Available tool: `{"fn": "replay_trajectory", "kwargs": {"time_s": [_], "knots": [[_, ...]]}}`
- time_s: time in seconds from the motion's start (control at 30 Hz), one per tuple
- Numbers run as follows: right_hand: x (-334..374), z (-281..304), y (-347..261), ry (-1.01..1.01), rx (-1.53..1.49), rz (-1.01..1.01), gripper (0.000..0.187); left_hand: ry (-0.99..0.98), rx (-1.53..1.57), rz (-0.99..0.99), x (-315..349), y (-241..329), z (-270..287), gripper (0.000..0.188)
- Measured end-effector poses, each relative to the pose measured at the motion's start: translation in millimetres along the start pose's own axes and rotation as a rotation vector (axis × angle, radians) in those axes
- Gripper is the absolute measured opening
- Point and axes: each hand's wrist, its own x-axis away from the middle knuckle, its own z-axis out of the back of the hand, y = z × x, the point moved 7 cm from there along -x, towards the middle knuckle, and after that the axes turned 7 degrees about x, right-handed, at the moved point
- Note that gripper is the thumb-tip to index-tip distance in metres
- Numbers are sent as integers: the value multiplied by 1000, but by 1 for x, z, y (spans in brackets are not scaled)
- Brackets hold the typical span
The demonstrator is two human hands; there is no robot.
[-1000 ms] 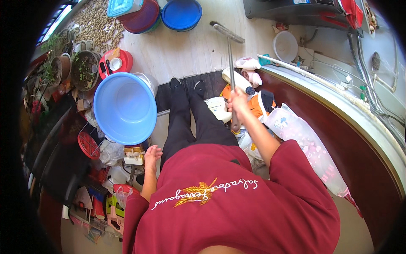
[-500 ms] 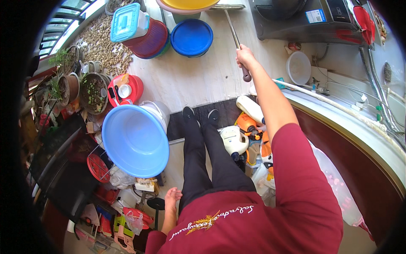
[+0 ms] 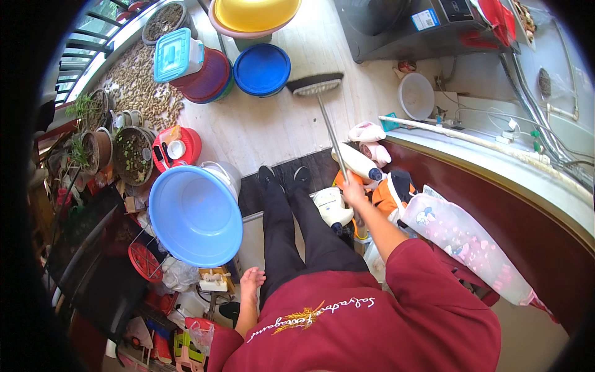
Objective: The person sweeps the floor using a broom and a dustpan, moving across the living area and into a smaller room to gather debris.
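My right hand (image 3: 354,191) is closed around the long grey handle of a broom (image 3: 326,121). The broom's wide head rests on the pale floor ahead of my feet, with dark bristles along its far side. The lower part of the handle slopes back toward me, past a white bottle. My left hand (image 3: 251,282) hangs beside my left thigh with its fingers loosely bent and apart, holding nothing. Nearest to it on the left are a large light-blue basin (image 3: 197,214) and a white power strip (image 3: 214,284).
A blue-lidded bucket (image 3: 262,69) and a yellow basin (image 3: 254,13) stand ahead, left of the broom head. Peanuts (image 3: 139,77) lie spread at far left near potted plants (image 3: 133,155). Bottles (image 3: 353,162) crowd my right side. A dark appliance (image 3: 403,28) stands at far right.
My right hand has drawn back toward me, pulling the broom head nearer across the floor. My left hand stays low by my thigh. The view has shifted slightly.
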Motion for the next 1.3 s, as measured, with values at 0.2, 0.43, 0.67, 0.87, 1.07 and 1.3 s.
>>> {"fn": "replay_trajectory", "kwargs": {"time_s": [0.2,0.43,0.67,0.87,1.07,1.3], "knots": [[134,9,16,-283,-135,-367,45,-75,-41,15,-9,6,5,22],[152,50,64,-111,-223,-181,42,-34,-82,11,-10,17,10,22],[19,84,25,-9,-625,-215,23,-70,-47,-18,-12,12,6,22],[-74,35,-12,-58,-962,-366,20,-53,-81,6,-15,1,17,22],[72,-44,-69,-246,-897,-246,52,-31,-73,32,-19,-8,21,23],[91,0,-41,-29,-386,-196,44,-42,7,-42,-16,37,5,22]]}}
